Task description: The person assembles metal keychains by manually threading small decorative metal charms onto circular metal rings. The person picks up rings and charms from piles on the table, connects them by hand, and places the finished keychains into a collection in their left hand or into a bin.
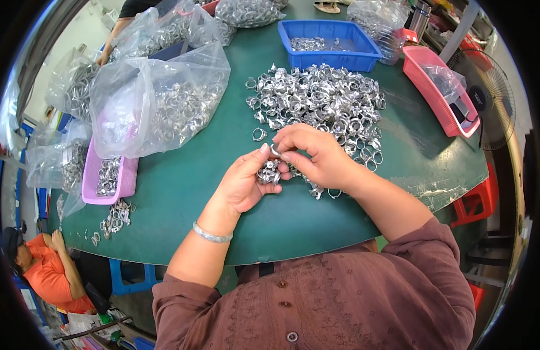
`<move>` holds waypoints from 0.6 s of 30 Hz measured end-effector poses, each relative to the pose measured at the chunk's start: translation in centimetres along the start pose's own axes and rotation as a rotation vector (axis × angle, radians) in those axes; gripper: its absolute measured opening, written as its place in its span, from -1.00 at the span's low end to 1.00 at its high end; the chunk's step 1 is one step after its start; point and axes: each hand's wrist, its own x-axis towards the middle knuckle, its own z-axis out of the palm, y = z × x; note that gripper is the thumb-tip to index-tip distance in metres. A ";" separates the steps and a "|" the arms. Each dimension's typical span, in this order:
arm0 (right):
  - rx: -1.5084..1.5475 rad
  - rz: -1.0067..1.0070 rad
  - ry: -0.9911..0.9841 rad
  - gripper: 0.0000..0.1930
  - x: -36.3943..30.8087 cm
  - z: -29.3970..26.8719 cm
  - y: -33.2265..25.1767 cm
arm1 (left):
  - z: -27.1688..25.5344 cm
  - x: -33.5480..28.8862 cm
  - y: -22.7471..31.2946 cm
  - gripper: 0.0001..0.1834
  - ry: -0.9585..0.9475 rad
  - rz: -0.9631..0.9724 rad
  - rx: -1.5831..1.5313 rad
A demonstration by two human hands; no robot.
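Observation:
My left hand [245,182], with a pale bangle [213,234] on its wrist, cups several silvery metal rings [269,173] in its palm. Pinched in the fingers of my right hand [316,156] is a single ring [275,150], held against the left thumb tip. Both hands meet over the near side of a large heap of rings [316,96] on the green table [217,169]. One loose ring [259,135] lies just beyond my left thumb. The right forearm and hand hide part of the heap's near edge.
A blue tray [334,63] with some rings stands behind the heap. Left are a clear bag of rings [185,114] and a purple basket [130,185]. A pink basket [442,96] and a fan [486,96] are at right. A person in orange [54,280] sits far left.

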 end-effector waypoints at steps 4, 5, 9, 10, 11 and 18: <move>0.060 0.088 0.027 -0.73 0.1 0.4 -0.7 | -0.5 0.0 -0.1 -0.65 -0.017 0.005 -0.056; 0.121 0.087 0.087 -0.73 0.1 0.6 -0.7 | -0.6 0.0 -0.1 -0.65 -0.017 0.005 -0.056; 0.203 0.112 0.161 -0.69 -0.1 0.6 -0.2 | -0.6 0.0 0.1 -0.64 -0.090 0.004 -0.159; 0.204 0.112 0.161 -0.69 -0.1 0.6 -0.1 | -0.6 0.0 0.1 -0.63 -0.085 -0.001 -0.161; 0.176 0.111 0.175 -0.69 -0.2 0.6 0.1 | -0.6 -0.1 0.1 -0.63 -0.085 0.000 -0.161; -0.029 0.125 0.196 -0.80 -0.2 0.1 0.7 | -0.4 0.0 0.1 -0.60 -0.037 0.003 -0.131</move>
